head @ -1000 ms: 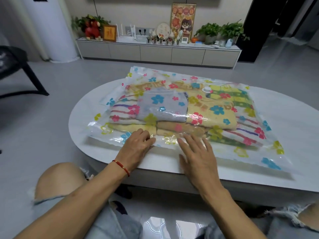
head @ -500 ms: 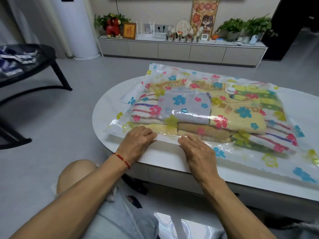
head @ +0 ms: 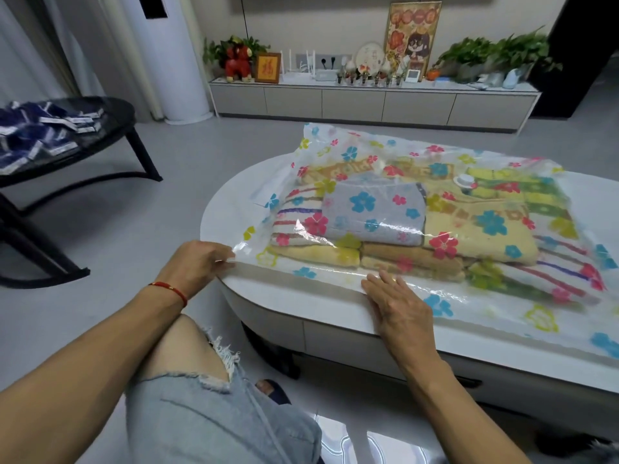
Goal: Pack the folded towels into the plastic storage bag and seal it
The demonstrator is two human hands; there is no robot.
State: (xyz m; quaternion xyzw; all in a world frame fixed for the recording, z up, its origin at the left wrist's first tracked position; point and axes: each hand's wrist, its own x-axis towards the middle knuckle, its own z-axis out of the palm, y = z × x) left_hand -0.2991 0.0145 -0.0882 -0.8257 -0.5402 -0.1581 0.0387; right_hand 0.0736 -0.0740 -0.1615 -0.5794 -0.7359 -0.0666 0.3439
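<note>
At the surface's (head: 268, 296) near edge, the left hand (head: 197, 262) has slid outward, its grip now pinching the plastic storage bag's (head: 335, 276) corner, while the right hand (head: 398, 306) is pressing open-palmed beside it, towels (head: 368, 212) already inside, sealing underway.

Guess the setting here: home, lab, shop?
Most likely a home living room: a low media cabinet along the wall carrying houseplants and a framed picture, and an oval coffee table where the bag of towels lies.
</note>
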